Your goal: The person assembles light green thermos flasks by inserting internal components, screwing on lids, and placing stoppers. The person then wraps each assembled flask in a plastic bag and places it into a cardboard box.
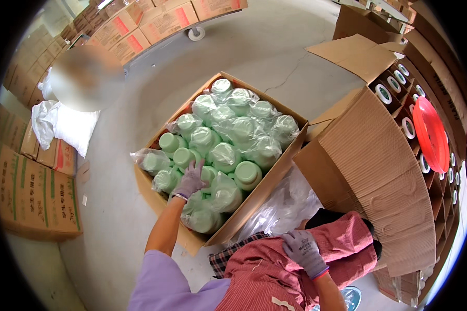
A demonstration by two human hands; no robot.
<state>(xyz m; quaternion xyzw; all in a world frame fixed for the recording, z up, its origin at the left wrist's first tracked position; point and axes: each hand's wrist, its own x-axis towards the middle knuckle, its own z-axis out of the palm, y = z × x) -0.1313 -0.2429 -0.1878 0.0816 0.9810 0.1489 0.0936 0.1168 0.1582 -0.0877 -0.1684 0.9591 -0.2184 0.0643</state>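
Observation:
A cardboard box (300,144) before me is packed with pale green plastic vessels, cup-like at the top; many are wrapped in clear bags. My left hand (193,180), in a grey glove, reaches into the box's near left part with its fingers spread. It lies over or against an unwrapped green vessel (208,174); the exact contact is hidden. Another bare green vessel (248,175) stands to its right. On my lap, over a red checked apron (342,233), rests my right hand (302,250), also gloved, its fingers stretched out and holding nothing.
At the right, a divided carton (379,192) holds several white-ringed items, with a red plastic dish (430,136) on top. Clear plastic bags (285,199) lie beside the green-filled box. Sealed cartons (36,192) stand left; more sit on a wheeled cart (196,33) behind.

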